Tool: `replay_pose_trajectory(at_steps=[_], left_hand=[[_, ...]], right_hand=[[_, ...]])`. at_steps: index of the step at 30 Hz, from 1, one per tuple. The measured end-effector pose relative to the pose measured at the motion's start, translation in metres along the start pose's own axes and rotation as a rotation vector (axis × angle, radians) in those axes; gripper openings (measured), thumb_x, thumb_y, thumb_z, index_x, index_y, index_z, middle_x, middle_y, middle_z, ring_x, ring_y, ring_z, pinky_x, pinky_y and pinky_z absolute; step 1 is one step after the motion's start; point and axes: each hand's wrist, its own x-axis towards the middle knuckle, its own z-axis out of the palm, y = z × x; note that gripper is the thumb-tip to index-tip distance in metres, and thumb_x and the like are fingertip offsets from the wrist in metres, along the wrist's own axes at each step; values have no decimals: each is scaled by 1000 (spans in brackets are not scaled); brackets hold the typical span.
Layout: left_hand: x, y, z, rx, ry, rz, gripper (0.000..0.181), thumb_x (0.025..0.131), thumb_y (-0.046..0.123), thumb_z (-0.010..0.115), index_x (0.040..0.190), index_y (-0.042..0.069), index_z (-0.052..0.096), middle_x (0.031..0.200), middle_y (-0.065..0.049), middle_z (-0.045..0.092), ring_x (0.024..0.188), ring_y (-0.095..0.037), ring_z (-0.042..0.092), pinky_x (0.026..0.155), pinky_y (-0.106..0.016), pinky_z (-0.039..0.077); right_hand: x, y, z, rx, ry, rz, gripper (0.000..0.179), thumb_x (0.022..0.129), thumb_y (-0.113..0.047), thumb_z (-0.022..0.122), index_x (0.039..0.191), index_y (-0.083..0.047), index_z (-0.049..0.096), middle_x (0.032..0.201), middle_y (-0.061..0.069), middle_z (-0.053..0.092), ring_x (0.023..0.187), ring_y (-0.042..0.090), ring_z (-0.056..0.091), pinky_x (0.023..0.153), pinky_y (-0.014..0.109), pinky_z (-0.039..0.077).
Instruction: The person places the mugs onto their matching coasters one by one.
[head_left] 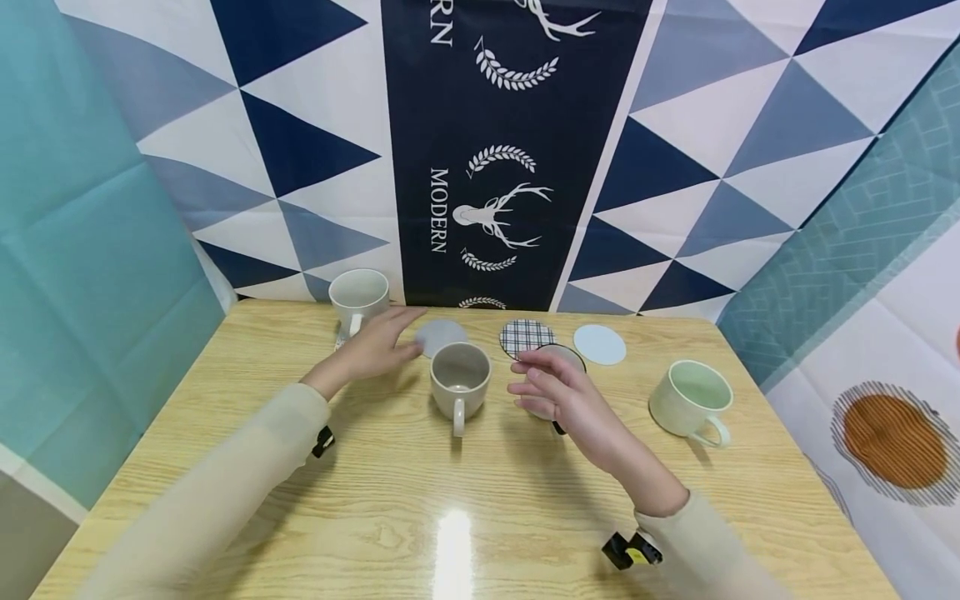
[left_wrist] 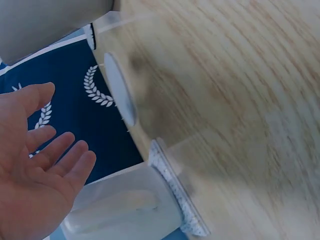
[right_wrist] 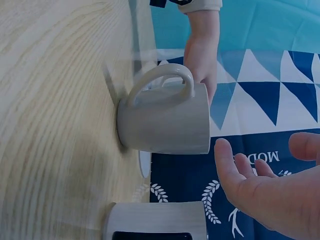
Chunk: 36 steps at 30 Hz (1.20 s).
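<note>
My left hand (head_left: 378,343) hovers between a white mug (head_left: 358,292) and a round grey coaster (head_left: 441,335), fingers extended and holding nothing. The white mug stands on a speckled coaster (left_wrist: 177,195), seen edge-on in the left wrist view. A grey-beige mug (head_left: 460,379) stands upright at the middle, handle toward me. Over a mug with a dark rim and black handle (right_wrist: 155,220) floats my right hand (head_left: 573,404), its fingers loosely bent and apart, gripping nothing; it hides most of that mug in the head view. In the right wrist view the grey-beige mug shows side-on.
A pale green mug (head_left: 690,400) stands at the right, handle toward the front right. Behind the mugs lie a plaid coaster (head_left: 525,335) and a pale blue-white coaster (head_left: 600,344). A patterned cloth (head_left: 510,125) hangs along the table's back edge.
</note>
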Motion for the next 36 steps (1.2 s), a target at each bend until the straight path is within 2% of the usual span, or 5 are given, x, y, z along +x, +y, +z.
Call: replay_pose_trajectory(at_steps=[8,16,23,36], left_hand=[[7,-8,10,27,-53,-59,72,101,21,73,162,3,41,163,-25,44,151,-45,41,124,-61,34],[13,-7,15,62,-75,-95,76,100,23,74,163,1,37,161,-28,45,147,-47,45,122,-62,37],[16,-8,19,64,-151,-147,77,102,27,72,164,1,35,162,-28,44,149,-45,44,123,-59,36],[23,-12,27,66,-211,-170,77,104,26,69,164,-3,32,160,-30,43,147,-45,46,124,-56,36]], right_hand=[[-1,5,0,14,-10,6,51,115,-24,45,156,4,38,152,24,47,132,35,61,109,36,55],[-1,10,1,39,-5,10,48,115,-21,45,156,4,38,152,25,46,134,41,59,108,37,56],[0,14,2,46,-6,16,48,115,-20,45,155,4,39,151,25,47,132,38,61,108,37,56],[-2,16,2,69,-17,39,48,115,-19,45,155,5,37,153,27,43,132,38,60,109,35,55]])
